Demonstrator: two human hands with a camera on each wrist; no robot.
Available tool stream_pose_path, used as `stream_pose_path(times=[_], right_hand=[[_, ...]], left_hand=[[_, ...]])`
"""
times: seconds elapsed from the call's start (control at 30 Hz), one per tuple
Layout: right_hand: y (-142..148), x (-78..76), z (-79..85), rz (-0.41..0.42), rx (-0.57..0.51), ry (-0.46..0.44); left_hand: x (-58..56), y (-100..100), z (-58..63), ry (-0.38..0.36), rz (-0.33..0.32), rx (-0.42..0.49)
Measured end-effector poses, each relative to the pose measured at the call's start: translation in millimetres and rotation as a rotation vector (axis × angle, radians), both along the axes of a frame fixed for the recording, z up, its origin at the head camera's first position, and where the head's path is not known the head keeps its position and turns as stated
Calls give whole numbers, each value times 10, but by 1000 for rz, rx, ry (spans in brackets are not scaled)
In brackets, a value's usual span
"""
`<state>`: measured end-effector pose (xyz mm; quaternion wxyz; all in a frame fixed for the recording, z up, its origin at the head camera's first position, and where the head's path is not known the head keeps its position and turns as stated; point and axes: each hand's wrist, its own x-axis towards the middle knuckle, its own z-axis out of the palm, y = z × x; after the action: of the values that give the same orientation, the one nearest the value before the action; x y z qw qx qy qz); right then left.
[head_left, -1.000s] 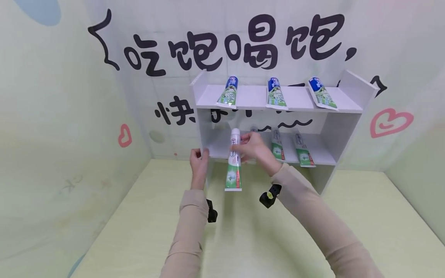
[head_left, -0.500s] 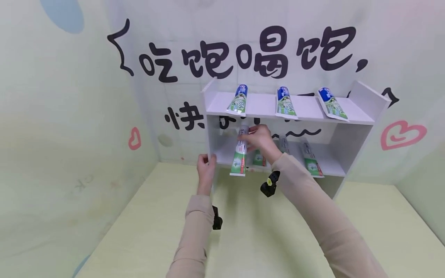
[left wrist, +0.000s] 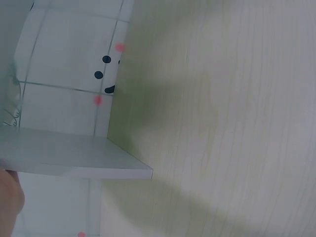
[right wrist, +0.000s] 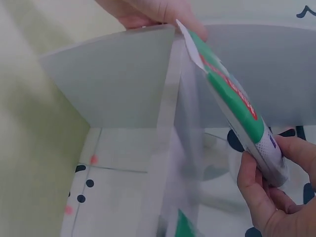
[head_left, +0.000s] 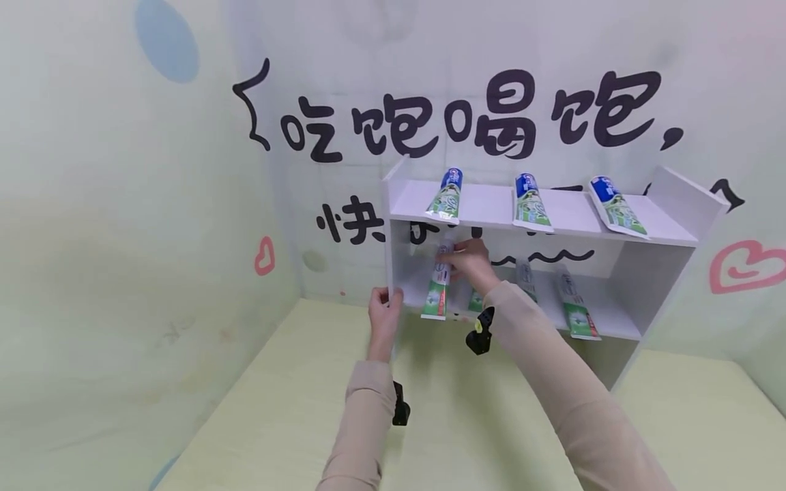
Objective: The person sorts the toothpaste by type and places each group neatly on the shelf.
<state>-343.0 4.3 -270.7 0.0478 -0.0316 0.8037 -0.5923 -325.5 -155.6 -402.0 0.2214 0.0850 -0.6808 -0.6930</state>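
Note:
My right hand (head_left: 471, 264) pinches a green-and-white toothpaste tube (head_left: 437, 286) over the left end of the lower shelf board. In the right wrist view the tube (right wrist: 237, 101) slants, its flat crimped end pointing up and outward past the board's edge. The cap end is hidden among the fingers. My left hand (head_left: 384, 315) grips the left side panel of the white shelf unit (head_left: 393, 262). Only a bit of that hand (left wrist: 10, 200) enters the left wrist view, against the panel (left wrist: 98, 170).
More green toothpaste tubes lie on the lower board, one at the right (head_left: 577, 310). Three blue-and-green tubes lie on the top board, the middle one (head_left: 531, 202) among them. The unit stands on a pale wooden table (head_left: 454, 423) against a printed wall.
My right hand has carried the tube inward and down over the lower board. The left hand keeps its grip on the panel. The head view has shifted, so the scene appears lower and further right.

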Motion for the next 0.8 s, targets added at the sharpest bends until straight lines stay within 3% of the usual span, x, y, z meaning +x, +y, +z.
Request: stream_pose_path(times=[0.4, 0.63, 0.8], right_hand=[[1, -149, -119, 34, -8, 29], [7, -240, -117, 16, 72, -66], [-29, -260, -103, 48, 112, -111]], left_hand=[[2, 15, -20, 27, 18, -1], [12, 24, -20, 13, 7, 9], [26, 11, -16, 17, 3, 10]])
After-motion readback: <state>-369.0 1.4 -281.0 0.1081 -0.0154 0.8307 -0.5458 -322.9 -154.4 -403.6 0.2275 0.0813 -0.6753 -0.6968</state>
